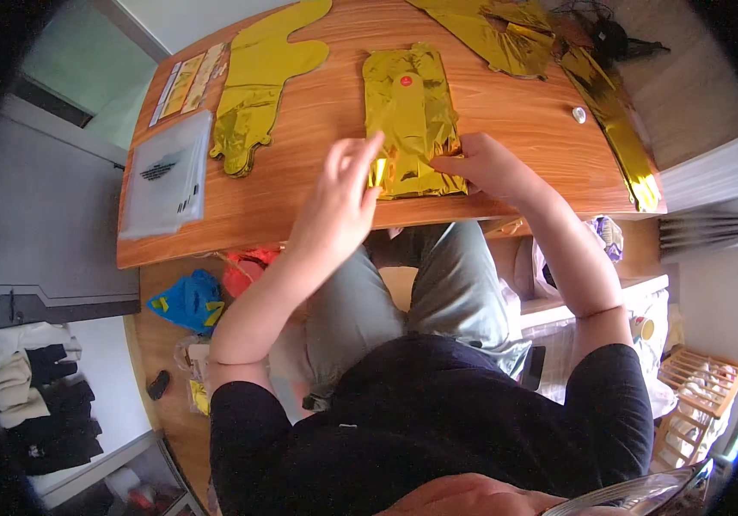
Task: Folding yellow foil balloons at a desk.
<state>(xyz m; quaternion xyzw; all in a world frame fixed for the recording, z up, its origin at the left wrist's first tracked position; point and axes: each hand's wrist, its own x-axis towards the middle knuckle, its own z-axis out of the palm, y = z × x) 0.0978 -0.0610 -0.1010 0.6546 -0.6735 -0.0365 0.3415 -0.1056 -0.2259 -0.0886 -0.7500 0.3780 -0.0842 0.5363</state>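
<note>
Hands met at the near end of a flat gold foil balloon that lay on the wooden table, close to its front edge. The left hand was raised a little above the wood, fingers loosely spread and pointing toward the balloon's lower left corner; whether the fingertips actually pinched the foil could not be told. The right hand lay flat, fingers together, pressing on the balloon's lower right edge, gripping nothing.

As a judgement, the flattening or folding of this piece looked only partly done: its upper part lay smooth, but the bottom edge under the hands was creased and shiny. Other pieces seemed to wait. A long, curvy gold balloon lay flat to the left, apart from the first. A crumpled gold one sat at the far edge, and a narrow gold strip ran down the right side, its end over the table's edge. A clear plastic bag rested at the left end of the table, with a strip of stickers beyond it. A small round white thing lay near the strip.
</note>
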